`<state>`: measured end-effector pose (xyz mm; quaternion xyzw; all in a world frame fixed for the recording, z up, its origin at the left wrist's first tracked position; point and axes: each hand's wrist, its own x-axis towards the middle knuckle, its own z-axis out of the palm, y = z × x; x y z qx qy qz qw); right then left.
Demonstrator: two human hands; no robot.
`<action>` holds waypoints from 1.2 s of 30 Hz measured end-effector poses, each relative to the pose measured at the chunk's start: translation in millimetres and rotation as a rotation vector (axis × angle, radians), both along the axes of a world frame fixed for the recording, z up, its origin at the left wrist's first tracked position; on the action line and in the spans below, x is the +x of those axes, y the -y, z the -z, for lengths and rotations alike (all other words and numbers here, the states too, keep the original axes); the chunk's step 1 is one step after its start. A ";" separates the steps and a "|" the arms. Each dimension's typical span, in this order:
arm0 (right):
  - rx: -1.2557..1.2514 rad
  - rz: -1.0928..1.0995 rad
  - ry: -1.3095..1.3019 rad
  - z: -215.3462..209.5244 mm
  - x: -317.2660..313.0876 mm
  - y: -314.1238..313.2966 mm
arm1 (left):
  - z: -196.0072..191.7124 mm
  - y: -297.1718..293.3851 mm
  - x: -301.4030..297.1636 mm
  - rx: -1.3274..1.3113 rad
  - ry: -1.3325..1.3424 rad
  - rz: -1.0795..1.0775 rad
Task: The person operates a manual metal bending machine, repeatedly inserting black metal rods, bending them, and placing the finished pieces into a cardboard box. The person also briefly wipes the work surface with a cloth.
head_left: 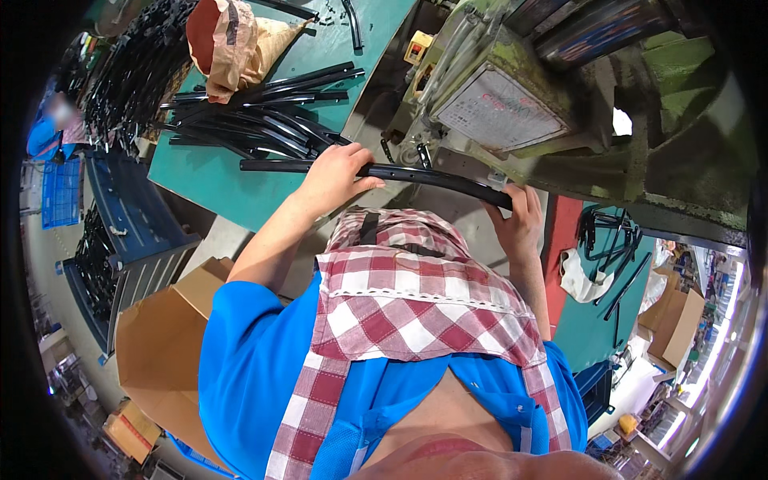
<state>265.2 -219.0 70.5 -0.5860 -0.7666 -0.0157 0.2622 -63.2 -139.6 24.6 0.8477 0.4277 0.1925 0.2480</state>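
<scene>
A long black tube, slightly curved and with small holes along it, lies crosswise in front of me. My left hand is closed around it left of its middle. At its right end my right hand grips it with fingers and thumb. The tube's left end reaches over the green table, just in front of a pile of similar black tubes. Beyond its right half stands a green machine, close to the tube; whether they touch I cannot tell.
A crumpled paper sack stands on the green table. More black tubes and a white cloth lie on a second green table at right. An open cardboard box and blue bins are at left. A person is far left.
</scene>
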 end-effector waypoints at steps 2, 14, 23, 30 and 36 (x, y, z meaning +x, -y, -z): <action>-0.027 0.002 0.001 -1.4 9.6 19.2 | -2.9 15.7 7.2 -0.038 -0.008 0.005; 0.130 0.022 0.057 -24.8 -2.2 6.2 | 23.5 -6.8 -13.8 -0.829 0.380 0.164; 0.095 0.071 0.048 -1.5 -7.5 5.4 | 8.3 -15.7 2.7 -0.555 0.105 0.048; 0.181 0.072 0.032 0.6 -6.1 1.2 | 15.8 -32.5 25.6 -0.659 0.159 0.184; 0.041 0.128 0.033 7.6 6.4 -6.9 | 14.9 -55.8 27.9 -0.866 0.309 0.210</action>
